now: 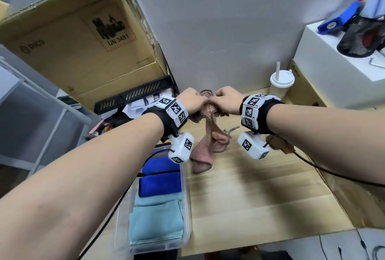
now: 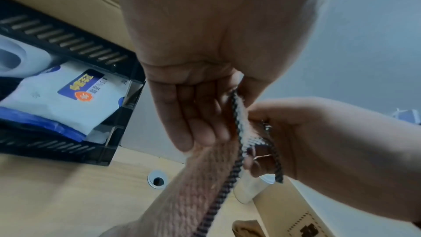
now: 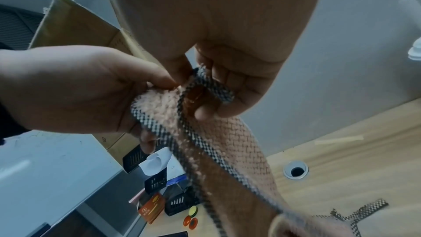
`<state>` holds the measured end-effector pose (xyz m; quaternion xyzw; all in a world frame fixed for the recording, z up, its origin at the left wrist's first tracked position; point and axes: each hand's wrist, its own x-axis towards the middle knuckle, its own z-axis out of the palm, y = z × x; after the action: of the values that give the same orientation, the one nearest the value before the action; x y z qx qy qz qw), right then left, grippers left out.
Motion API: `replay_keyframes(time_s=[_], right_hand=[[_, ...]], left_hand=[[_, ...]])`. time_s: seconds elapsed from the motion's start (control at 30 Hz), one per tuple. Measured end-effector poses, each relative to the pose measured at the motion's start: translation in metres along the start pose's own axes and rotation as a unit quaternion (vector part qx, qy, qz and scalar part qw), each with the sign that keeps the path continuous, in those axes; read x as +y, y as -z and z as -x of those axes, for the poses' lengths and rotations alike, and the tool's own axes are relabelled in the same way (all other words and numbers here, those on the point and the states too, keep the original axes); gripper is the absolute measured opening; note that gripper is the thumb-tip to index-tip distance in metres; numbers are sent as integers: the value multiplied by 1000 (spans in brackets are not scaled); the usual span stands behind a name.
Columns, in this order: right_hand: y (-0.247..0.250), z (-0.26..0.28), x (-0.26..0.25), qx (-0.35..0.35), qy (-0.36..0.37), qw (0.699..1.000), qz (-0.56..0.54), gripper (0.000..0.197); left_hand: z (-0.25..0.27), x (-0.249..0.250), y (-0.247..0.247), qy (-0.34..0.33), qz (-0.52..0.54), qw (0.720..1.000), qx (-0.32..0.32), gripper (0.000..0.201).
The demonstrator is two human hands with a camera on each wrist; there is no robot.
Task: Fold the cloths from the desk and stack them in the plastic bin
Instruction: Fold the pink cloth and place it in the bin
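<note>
A pink woven cloth with a dark checked hem hangs bunched above the wooden desk, its lower end resting on the desk. Both hands meet at its top edge near the back wall. My left hand pinches the hem between thumb and curled fingers. My right hand grips the same hem right beside it. The clear plastic bin sits at the desk's left front, holding folded dark blue cloths and folded light blue cloths.
A big cardboard box and a black tray of packets stand at the back left. A lidded cup with a straw stands at the back right beside white and cardboard boxes. A cable hole is in the desk.
</note>
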<state>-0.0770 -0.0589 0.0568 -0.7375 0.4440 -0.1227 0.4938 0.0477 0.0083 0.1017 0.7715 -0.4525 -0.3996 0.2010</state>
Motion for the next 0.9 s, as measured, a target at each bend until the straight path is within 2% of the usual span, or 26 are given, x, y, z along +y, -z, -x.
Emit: replay_keyframes(time_s=[0.1, 0.17, 0.27, 0.4, 0.6, 0.67, 0.77, 0.9], right_hand=[[-4, 4, 1, -17, -14, 999, -40, 28], [-4, 7, 2, -14, -16, 999, -32, 27], [-3, 8, 3, 11, -17, 1000, -9, 23], [-2, 8, 3, 8, -8, 1000, -8, 22], [-6, 8, -1, 10, 17, 1000, -20, 15], [-5, 12, 0, -8, 35, 999, 19, 23], [-5, 19, -1, -7, 71, 987, 144, 40], [-3, 20, -3, 24, 111, 971, 208, 32]], left_hand=[[0, 2, -5, 38, 38, 998, -15, 25], [4, 3, -7, 44, 26, 998, -20, 23], [8, 5, -9, 42, -4, 999, 5, 23], [5, 7, -10, 59, 21, 998, 11, 19], [4, 12, -13, 104, 86, 991, -7, 28], [3, 10, -12, 122, 97, 988, -16, 26], [3, 11, -11, 141, 108, 984, -7, 22], [8, 19, -10, 156, 96, 983, -27, 23]])
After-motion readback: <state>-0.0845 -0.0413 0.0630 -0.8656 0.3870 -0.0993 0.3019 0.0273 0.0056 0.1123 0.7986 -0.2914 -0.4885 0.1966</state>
